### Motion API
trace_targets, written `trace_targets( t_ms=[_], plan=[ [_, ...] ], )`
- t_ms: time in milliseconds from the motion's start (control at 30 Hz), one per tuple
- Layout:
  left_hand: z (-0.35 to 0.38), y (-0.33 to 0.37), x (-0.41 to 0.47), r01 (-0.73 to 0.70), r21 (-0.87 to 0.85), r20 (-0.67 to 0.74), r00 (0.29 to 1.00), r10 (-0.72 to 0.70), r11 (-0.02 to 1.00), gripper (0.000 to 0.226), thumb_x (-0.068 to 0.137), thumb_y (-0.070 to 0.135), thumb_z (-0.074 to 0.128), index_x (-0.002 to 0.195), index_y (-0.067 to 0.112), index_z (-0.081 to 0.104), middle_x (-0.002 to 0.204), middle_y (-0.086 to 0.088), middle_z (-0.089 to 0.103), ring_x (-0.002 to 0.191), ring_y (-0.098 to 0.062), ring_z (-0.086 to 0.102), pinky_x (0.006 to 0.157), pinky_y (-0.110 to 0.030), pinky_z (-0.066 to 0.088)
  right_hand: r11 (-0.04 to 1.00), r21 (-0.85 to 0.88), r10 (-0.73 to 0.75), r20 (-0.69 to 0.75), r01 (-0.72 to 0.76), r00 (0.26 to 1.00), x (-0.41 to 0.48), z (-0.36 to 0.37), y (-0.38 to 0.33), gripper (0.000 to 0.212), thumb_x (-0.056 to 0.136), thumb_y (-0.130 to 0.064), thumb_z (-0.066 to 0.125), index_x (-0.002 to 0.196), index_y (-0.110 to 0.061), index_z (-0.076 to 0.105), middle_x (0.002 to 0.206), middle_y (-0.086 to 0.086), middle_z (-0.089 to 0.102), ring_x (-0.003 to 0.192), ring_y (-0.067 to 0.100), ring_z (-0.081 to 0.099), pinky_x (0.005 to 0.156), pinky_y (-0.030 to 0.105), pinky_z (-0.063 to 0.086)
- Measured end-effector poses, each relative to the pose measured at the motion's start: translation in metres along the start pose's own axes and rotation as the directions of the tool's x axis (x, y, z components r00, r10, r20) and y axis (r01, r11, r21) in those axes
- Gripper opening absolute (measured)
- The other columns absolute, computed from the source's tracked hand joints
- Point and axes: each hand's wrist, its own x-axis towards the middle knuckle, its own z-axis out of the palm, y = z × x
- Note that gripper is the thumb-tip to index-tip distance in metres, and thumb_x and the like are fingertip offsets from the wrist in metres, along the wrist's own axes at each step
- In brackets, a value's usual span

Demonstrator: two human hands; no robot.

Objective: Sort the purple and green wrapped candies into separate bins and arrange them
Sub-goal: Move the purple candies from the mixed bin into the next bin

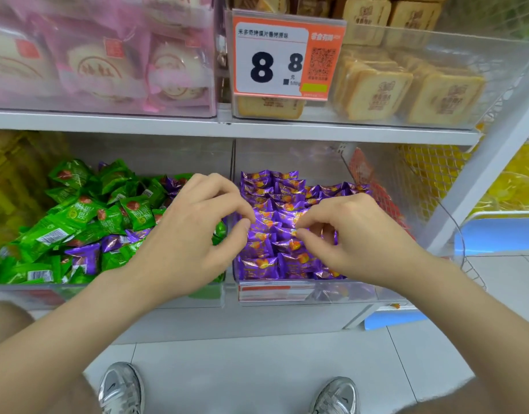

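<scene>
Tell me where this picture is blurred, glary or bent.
Head view: wide-angle bending tilts the shelf upright at right; the pink packets up top look hazy behind clear plastic; the purple candies throw small foil glints; the left hand, right hand and price tag are sharp.

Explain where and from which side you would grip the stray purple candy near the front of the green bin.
Come from above: the stray purple candy lies uncovered on the green candies, and the front wall blocks a frontal reach. Pinching across its puffed middle is probably best.
</scene>
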Motion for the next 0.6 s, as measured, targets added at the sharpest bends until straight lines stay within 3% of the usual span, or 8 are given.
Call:
trace_targets(
  t_ms=[67,133,233,300,333,400,467,600],
  plan=[
    [-0.012,0.000,0.000,0.153,0.019,-0.025,0.988,-0.153,0.988,0.007,0.092,0.024,0.062,0.088,0.027,0.066,0.085,0.010,0.058,0.085,-0.012,0.054,0.080,-0.029,0.044,0.996,0.078,-0.027,-0.102,0.035,0.994,0.004,0.002,-0.022,0.016,0.094,-0.027,0.060,0.093,-0.027,0.076,0.073,-0.013,0.067,0.066,0.007,0.061,0.067,0.032,0.053],
    [-0.026,-0.013,-0.001,0.362,0.078,0.110,0.923,-0.369,0.929,0.013,0.093,0.033,0.059,0.081,0.030,0.063,0.071,0.009,0.063,0.071,-0.008,0.059,0.069,-0.035,0.051,0.987,0.131,-0.069,-0.187,0.095,0.980,0.011,0.009,-0.049,0.018,0.090,-0.019,0.060,0.096,-0.022,0.077,0.075,-0.010,0.068,0.067,0.008,0.060,0.067,0.030,0.052],
    [-0.057,-0.048,-0.008,0.508,0.346,0.450,0.647,-0.615,0.789,0.024,0.092,0.057,0.064,0.086,0.034,0.068,0.078,0.011,0.071,0.072,-0.008,0.065,0.072,-0.031,0.055,0.965,0.170,-0.162,-0.205,0.198,0.965,0.028,0.028,-0.085,0.024,0.087,-0.011,0.059,0.101,-0.016,0.077,0.087,-0.003,0.068,0.081,0.012,0.063,0.074,0.034,0.054],
    [-0.080,-0.069,-0.015,0.458,0.522,0.523,0.494,-0.694,0.719,0.027,0.087,0.059,0.074,0.097,0.036,0.065,0.093,0.011,0.065,0.090,-0.014,0.064,0.081,-0.031,0.052,0.955,0.181,-0.213,-0.137,0.236,0.967,0.042,0.043,-0.103,0.027,0.087,-0.009,0.058,0.107,-0.015,0.076,0.096,0.000,0.067,0.092,0.019,0.065,0.079,0.039,0.056],
    [-0.091,-0.078,-0.019,0.425,0.592,0.515,0.454,-0.727,0.685,0.032,0.083,0.054,0.080,0.104,0.037,0.062,0.100,0.008,0.059,0.100,-0.018,0.061,0.084,-0.030,0.050,0.956,0.164,-0.230,-0.085,0.241,0.969,0.050,0.050,-0.109,0.029,0.088,-0.010,0.057,0.109,-0.016,0.075,0.099,0.000,0.066,0.095,0.021,0.065,0.080,0.041,0.056],
    [-0.109,-0.095,-0.027,0.411,0.679,0.442,0.433,-0.785,0.609,0.049,0.075,0.041,0.090,0.110,0.036,0.057,0.112,0.002,0.052,0.106,-0.024,0.056,0.084,-0.030,0.047,0.966,0.101,-0.240,0.016,0.237,0.971,0.067,0.065,-0.119,0.030,0.088,-0.013,0.055,0.110,-0.017,0.074,0.101,0.002,0.066,0.098,0.024,0.065,0.081,0.044,0.057],
    [-0.124,-0.106,-0.034,0.477,0.680,0.380,0.421,-0.824,0.557,0.054,0.068,0.031,0.096,0.106,0.032,0.059,0.119,-0.001,0.058,0.096,-0.023,0.061,0.074,-0.029,0.049,0.976,0.046,-0.216,0.101,0.213,0.971,0.085,0.078,-0.127,0.027,0.090,-0.015,0.055,0.109,-0.019,0.073,0.101,0.003,0.068,0.098,0.027,0.066,0.082,0.046,0.057],
    [-0.133,-0.112,-0.045,0.432,0.740,0.375,0.371,-0.850,0.515,0.036,0.074,0.031,0.091,0.099,0.020,0.068,0.099,-0.005,0.070,0.092,-0.027,0.069,0.075,-0.036,0.059,0.975,0.078,-0.222,0.194,0.210,0.956,0.115,0.106,-0.146,0.021,0.095,-0.019,0.058,0.107,-0.020,0.075,0.101,0.004,0.076,0.099,0.030,0.069,0.084,0.045,0.057]
  ],
)
